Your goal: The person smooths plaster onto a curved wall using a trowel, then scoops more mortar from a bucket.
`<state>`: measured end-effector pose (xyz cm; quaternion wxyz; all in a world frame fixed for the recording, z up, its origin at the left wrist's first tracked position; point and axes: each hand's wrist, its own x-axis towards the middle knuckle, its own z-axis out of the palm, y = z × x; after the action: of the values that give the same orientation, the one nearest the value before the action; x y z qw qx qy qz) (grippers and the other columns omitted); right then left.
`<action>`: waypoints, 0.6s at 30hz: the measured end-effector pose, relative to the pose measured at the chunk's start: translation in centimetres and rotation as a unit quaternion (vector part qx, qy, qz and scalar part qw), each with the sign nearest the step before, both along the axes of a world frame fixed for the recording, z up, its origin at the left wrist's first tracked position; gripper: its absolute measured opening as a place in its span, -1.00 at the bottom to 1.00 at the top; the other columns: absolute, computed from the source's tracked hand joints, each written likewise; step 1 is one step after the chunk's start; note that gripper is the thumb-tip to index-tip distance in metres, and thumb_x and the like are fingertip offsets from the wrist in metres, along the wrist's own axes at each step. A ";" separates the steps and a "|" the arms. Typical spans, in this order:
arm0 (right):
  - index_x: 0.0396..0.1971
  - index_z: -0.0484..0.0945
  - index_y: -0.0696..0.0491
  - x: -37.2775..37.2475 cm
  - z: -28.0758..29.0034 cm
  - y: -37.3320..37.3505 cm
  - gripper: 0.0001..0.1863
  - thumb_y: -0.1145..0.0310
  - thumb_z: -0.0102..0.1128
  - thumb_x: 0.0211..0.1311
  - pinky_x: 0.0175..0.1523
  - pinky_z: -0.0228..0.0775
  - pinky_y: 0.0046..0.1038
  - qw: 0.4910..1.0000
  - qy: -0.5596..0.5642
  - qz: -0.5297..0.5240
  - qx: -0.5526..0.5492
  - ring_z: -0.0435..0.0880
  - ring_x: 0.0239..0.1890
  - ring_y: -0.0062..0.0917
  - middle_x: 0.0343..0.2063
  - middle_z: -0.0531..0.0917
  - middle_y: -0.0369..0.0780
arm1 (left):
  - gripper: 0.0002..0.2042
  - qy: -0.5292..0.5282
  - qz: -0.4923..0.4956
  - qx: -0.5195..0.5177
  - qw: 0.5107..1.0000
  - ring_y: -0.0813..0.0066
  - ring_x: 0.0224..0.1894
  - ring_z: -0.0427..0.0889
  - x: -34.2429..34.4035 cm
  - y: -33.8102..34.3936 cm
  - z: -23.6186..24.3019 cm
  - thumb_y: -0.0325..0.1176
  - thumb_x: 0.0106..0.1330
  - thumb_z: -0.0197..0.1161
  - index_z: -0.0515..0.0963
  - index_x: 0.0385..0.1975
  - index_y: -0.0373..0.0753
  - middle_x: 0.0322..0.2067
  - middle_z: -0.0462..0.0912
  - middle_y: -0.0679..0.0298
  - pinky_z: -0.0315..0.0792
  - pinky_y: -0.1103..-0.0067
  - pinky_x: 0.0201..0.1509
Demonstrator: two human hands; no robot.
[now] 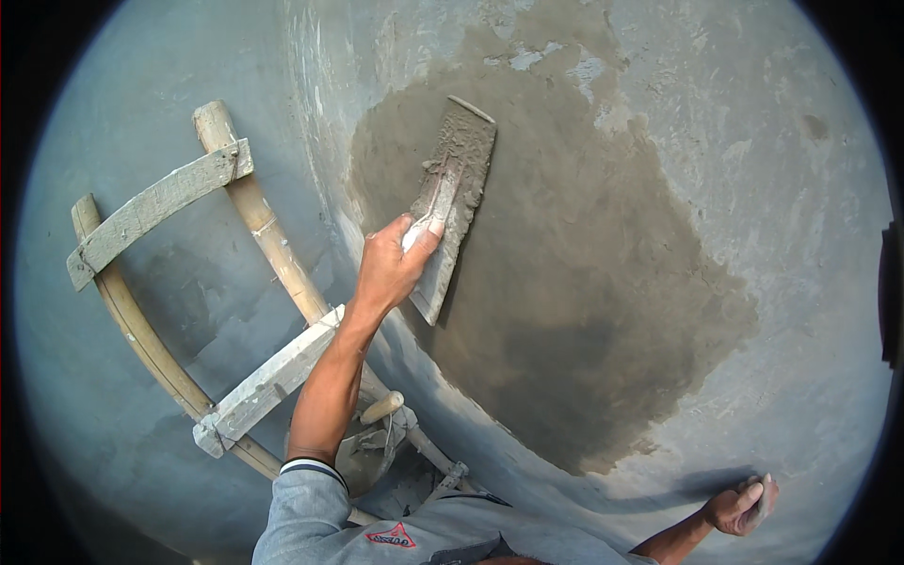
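My left hand point(394, 259) grips the handle of a long rectangular plastering trowel point(463, 141), smeared with wet grey mortar. The trowel lies against a large darker, damp patch of plaster point(584, 282) on the grey surface, near the patch's left part. At the lower right, my right hand point(739, 504) is closed beside the paler plaster, its fingers curled round something small and greyish that I cannot make out.
A bamboo ladder point(273, 245) with pale wooden crosspieces leans along the left side, beside my left forearm. A mortar-stained container point(363, 461) is partly hidden behind that forearm, low down. The plastered surface bends at a corner point(339, 188) between ladder and patch.
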<state>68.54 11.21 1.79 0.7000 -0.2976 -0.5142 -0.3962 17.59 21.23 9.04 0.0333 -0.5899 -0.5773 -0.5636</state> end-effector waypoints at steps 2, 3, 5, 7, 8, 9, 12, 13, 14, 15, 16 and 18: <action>-0.29 0.49 0.29 0.4 0.1 0.0 -0.83 0.49 0.00 0.27 -0.52 0.04 -0.51 1.000 0.004 0.019 -0.013 0.24 -0.61 -0.53 -0.58 0.41 -0.15 | -0.54 -0.012 0.050 0.029 0.998 0.30 -0.42 0.56 -2.2 0.8 1.4 -0.01 0.25 0.19 0.54 -0.39 -0.43 -0.54 0.56 0.00 0.41 0.47 -0.23; -0.28 0.49 0.30 0.3 0.0 0.1 -0.83 0.50 -0.01 0.27 -0.52 0.04 -0.51 1.000 0.008 0.027 -0.008 0.24 -0.61 -0.53 -0.59 0.41 -0.15 | -0.52 -0.142 0.020 -0.006 0.990 0.37 -0.61 0.53 -5.5 2.1 2.1 0.02 0.27 0.13 0.53 -0.42 -0.42 -0.66 0.53 0.12 0.42 0.49 -0.47; -0.27 0.49 0.31 0.3 -0.2 -0.1 -0.83 0.51 -0.01 0.26 -0.51 0.05 -0.51 0.999 0.011 0.050 -0.010 0.24 -0.61 -0.53 -0.59 0.41 -0.15 | -0.50 -0.255 0.076 -0.092 0.960 0.48 -0.80 0.43 -12.8 2.0 3.8 0.05 0.28 0.09 0.54 -0.41 -0.42 -0.77 0.45 0.27 0.33 0.52 -0.74; -0.26 0.48 0.32 0.5 -0.5 0.3 -0.82 0.51 0.00 0.25 -0.51 0.04 -0.51 0.998 0.004 0.056 -0.017 0.24 -0.61 -0.53 -0.61 0.41 -0.15 | -0.47 -0.237 0.088 -0.095 0.963 0.49 -0.84 0.39 -13.3 1.6 3.2 0.08 0.26 0.11 0.54 -0.35 -0.44 -0.79 0.42 0.26 0.27 0.52 -0.80; -0.26 0.48 0.32 0.1 -0.5 0.6 -0.82 0.51 0.00 0.25 -0.51 0.04 -0.51 0.999 0.005 0.051 -0.013 0.24 -0.61 -0.53 -0.61 0.41 -0.15 | -0.43 -0.208 0.084 -0.127 0.966 0.40 -0.74 0.52 -11.4 1.4 2.7 0.09 0.25 0.11 0.54 -0.29 -0.49 -0.71 0.53 0.14 0.42 0.49 -0.68; -0.26 0.48 0.32 -0.4 -0.3 0.7 -0.81 0.50 0.00 0.25 -0.51 0.04 -0.50 0.999 0.000 0.044 -0.005 0.25 -0.61 -0.52 -0.62 0.41 -0.15 | -0.35 -0.124 0.104 -0.005 0.987 0.19 -0.34 0.67 -9.8 2.1 -0.4 0.11 0.21 0.15 0.52 -0.11 -0.53 -0.40 0.64 -0.13 0.52 0.42 -0.18; -0.24 0.53 0.36 1.6 -0.6 0.1 -0.82 0.56 0.05 0.23 -0.51 0.18 -0.62 0.996 -0.044 0.078 0.007 0.38 -0.56 -0.59 -0.42 0.55 -0.09 | -0.29 -0.034 0.035 -0.033 0.998 0.02 0.06 0.53 -3.6 0.8 -2.3 0.10 0.21 0.17 0.45 -0.07 -0.63 -0.12 0.54 -0.32 0.34 0.39 0.14; -0.24 0.53 0.36 2.1 -0.9 0.1 -0.81 0.56 0.05 0.23 -0.51 0.18 -0.62 0.996 -0.035 0.086 0.006 0.39 -0.56 -0.59 -0.41 0.55 -0.09 | -0.31 -0.071 0.064 -0.034 0.995 0.05 -0.03 0.58 -5.1 1.6 -2.1 0.10 0.22 0.16 0.47 -0.10 -0.63 -0.19 0.58 -0.27 0.39 0.37 0.07; -0.23 0.53 0.36 2.5 -1.0 0.0 -0.81 0.57 0.04 0.23 -0.50 0.19 -0.62 0.995 -0.025 0.094 0.001 0.39 -0.56 -0.59 -0.41 0.55 -0.09 | -0.32 -0.106 0.094 -0.038 0.989 0.09 -0.13 0.63 -7.4 2.5 -1.3 0.10 0.23 0.15 0.50 -0.14 -0.62 -0.26 0.61 -0.22 0.43 0.36 0.01; -0.23 0.53 0.37 2.5 -0.9 0.3 -0.81 0.57 0.04 0.23 -0.50 0.21 -0.62 0.995 -0.036 0.089 0.020 0.39 -0.56 -0.59 -0.42 0.55 -0.09 | -0.35 -0.198 0.088 -0.099 0.971 0.15 -0.26 0.64 -11.0 2.9 -0.1 0.10 0.24 0.14 0.51 -0.19 -0.60 -0.35 0.62 -0.12 0.46 0.38 -0.09; -0.23 0.53 0.37 2.3 -0.8 0.2 -0.81 0.57 0.04 0.23 -0.50 0.21 -0.62 0.995 -0.036 0.096 0.016 0.39 -0.56 -0.59 -0.42 0.55 -0.09 | -0.37 -0.289 0.082 -0.162 0.940 0.22 -0.39 0.64 -13.5 2.3 0.3 0.10 0.24 0.12 0.53 -0.23 -0.58 -0.45 0.63 -0.03 0.49 0.40 -0.19; -0.23 0.53 0.37 1.6 -1.1 0.9 -0.81 0.57 0.03 0.23 -0.50 0.20 -0.62 0.995 -0.018 0.092 0.022 0.39 -0.56 -0.59 -0.42 0.55 -0.09 | -0.38 -0.278 0.085 -0.165 0.943 0.28 -0.46 0.61 -13.9 2.4 -0.5 0.09 0.24 0.12 0.54 -0.26 -0.56 -0.51 0.61 0.03 0.48 0.43 -0.25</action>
<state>70.12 12.16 0.65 0.7305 -0.2265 -0.5432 -0.3463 3.67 23.62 8.57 -0.1784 -0.3559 -0.6969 -0.5966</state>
